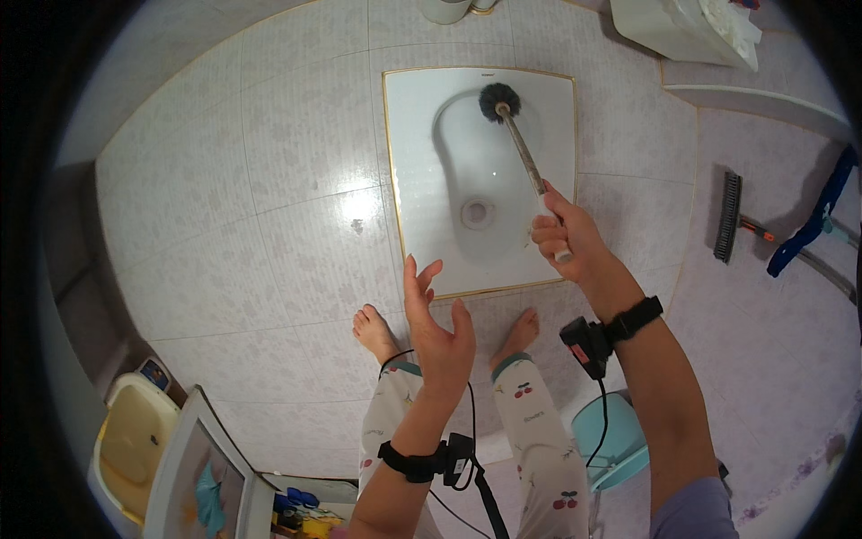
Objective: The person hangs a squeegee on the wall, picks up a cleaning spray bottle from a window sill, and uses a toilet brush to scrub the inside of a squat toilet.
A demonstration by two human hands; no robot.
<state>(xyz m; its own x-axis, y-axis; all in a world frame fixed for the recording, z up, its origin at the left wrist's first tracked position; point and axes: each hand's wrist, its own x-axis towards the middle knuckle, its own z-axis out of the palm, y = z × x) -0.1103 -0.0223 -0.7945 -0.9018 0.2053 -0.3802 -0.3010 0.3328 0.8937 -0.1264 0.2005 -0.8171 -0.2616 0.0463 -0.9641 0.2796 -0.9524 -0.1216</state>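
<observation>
My right hand (564, 232) grips the handle of a toilet brush (522, 145). The brush's dark round bristle head (500, 102) is at the far end of a white squat toilet (417, 222) set in the tiled floor. I cannot tell whether the bristles touch the basin. A round drain hole (477, 213) lies in the basin nearer to me. My left hand (441, 330) is held over the toilet's near left edge, fingers apart, with nothing in it. Both wrists wear black straps with small cabled devices.
My bare feet stand at the toilet's near edge. On the right are a floor scrub brush (728, 217) and a blue mop-like head (811, 215). A bin (663, 37) is at the far right, a light blue bucket (609, 431) beside my leg, and a yellowish basin (131, 445) at lower left.
</observation>
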